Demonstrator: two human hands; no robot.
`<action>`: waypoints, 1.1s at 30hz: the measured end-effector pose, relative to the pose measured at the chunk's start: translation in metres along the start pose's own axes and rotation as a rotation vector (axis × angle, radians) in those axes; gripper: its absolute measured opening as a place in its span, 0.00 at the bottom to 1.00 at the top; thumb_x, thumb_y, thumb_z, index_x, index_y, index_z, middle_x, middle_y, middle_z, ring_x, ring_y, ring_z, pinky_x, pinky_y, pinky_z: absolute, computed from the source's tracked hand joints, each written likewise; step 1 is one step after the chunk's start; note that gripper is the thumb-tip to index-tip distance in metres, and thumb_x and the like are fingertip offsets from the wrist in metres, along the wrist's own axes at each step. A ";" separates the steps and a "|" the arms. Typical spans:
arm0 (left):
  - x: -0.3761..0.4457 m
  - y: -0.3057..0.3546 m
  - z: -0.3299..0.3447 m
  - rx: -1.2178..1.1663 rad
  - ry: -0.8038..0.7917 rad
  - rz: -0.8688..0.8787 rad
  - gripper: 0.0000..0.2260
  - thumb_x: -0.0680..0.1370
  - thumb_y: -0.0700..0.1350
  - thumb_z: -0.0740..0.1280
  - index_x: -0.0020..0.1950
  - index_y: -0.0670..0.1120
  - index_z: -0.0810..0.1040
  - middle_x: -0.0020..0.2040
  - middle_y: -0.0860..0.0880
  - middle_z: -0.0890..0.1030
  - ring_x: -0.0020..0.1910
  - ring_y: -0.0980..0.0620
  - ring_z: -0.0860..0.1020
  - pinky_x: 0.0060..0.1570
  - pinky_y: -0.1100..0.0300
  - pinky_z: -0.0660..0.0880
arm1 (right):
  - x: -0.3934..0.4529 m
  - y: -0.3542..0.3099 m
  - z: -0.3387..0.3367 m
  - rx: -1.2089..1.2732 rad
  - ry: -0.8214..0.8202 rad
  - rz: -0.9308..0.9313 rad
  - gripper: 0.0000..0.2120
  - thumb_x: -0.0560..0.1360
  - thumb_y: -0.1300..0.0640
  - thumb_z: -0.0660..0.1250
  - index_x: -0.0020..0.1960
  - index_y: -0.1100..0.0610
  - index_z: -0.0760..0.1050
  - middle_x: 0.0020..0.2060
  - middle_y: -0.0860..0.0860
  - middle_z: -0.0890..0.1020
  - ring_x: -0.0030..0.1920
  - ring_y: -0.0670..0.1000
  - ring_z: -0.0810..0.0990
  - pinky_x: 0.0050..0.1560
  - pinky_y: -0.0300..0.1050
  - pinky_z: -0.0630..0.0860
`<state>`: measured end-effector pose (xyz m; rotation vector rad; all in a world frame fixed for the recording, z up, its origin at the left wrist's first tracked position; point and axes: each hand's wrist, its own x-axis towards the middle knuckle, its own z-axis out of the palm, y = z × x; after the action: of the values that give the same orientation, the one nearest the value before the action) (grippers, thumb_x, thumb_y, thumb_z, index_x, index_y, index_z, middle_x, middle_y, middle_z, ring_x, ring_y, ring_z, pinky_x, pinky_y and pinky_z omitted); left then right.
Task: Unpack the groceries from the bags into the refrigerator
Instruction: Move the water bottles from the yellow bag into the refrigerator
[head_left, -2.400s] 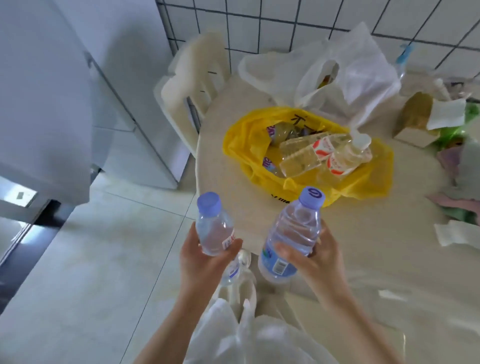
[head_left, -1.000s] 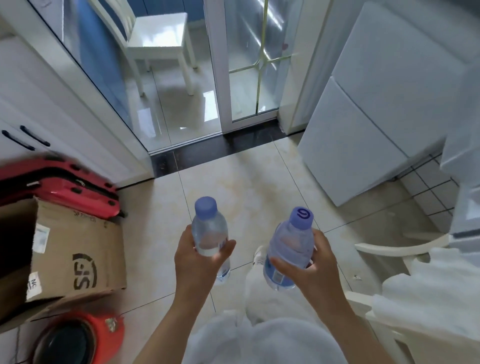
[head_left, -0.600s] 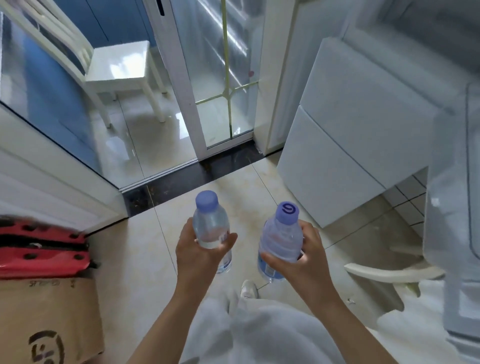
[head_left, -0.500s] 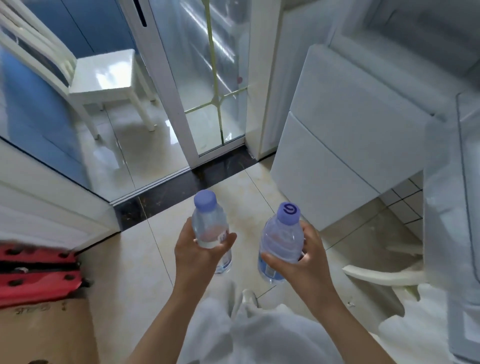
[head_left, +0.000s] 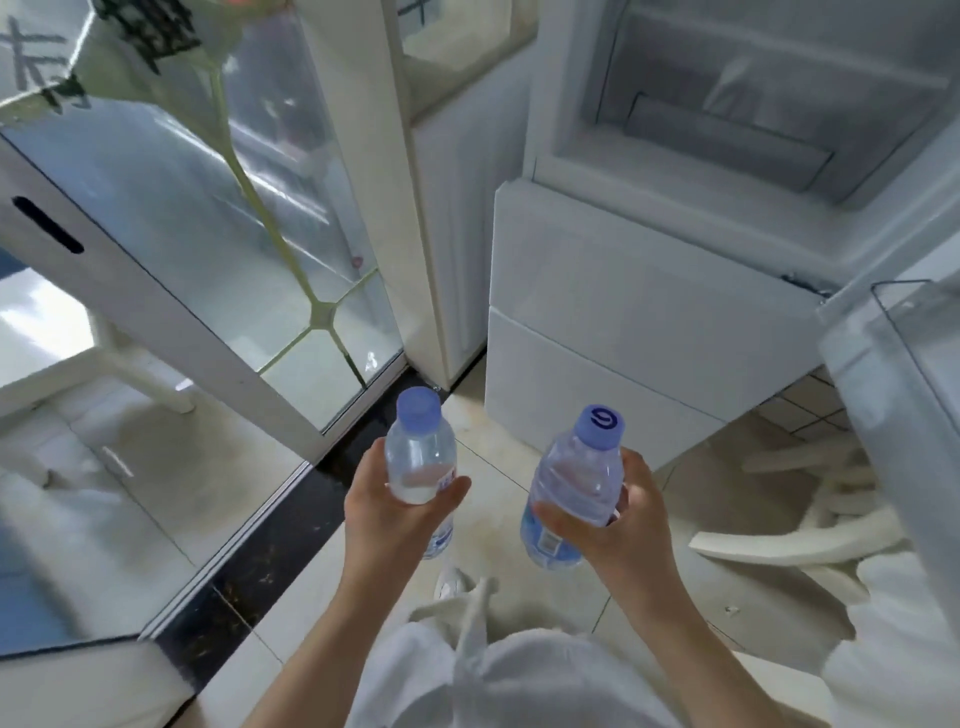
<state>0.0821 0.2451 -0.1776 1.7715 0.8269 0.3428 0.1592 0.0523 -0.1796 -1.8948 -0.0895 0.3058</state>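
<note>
We are carrying two water bottles toward the open refrigerator: our left hand is grasping the smaller bottle, our right hand the larger bottle, fingers curled round each. Neither is shelved yet; placing both remains, we judge.

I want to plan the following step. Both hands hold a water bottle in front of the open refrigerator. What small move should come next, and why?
Probably lift the right hand and its bottle toward the open compartment of the refrigerator. Each hand has a full grip on a bottle, and the door shelf also stands close on the right.
</note>
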 end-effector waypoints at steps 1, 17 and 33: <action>0.017 0.006 0.001 -0.006 -0.024 0.009 0.23 0.63 0.47 0.82 0.48 0.62 0.73 0.46 0.56 0.81 0.45 0.54 0.80 0.40 0.64 0.73 | 0.010 -0.007 0.004 0.010 0.033 0.007 0.39 0.56 0.38 0.80 0.62 0.52 0.70 0.54 0.51 0.79 0.52 0.52 0.81 0.52 0.50 0.81; 0.216 0.174 0.114 -0.172 -0.352 0.290 0.21 0.64 0.46 0.81 0.49 0.59 0.77 0.44 0.58 0.83 0.46 0.55 0.82 0.46 0.58 0.79 | 0.192 -0.118 -0.059 0.137 0.473 -0.148 0.31 0.53 0.43 0.77 0.54 0.49 0.74 0.48 0.50 0.81 0.46 0.47 0.82 0.43 0.45 0.80; 0.331 0.381 0.246 -0.450 -0.345 0.554 0.17 0.64 0.45 0.79 0.49 0.48 0.78 0.42 0.53 0.84 0.43 0.54 0.83 0.47 0.51 0.81 | 0.368 -0.238 -0.142 0.241 0.735 -0.453 0.28 0.57 0.50 0.79 0.53 0.55 0.74 0.45 0.50 0.83 0.43 0.47 0.83 0.41 0.41 0.78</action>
<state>0.6044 0.2330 0.0289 1.5401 -0.0073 0.5182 0.5710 0.0805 0.0256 -1.5881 0.0161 -0.6595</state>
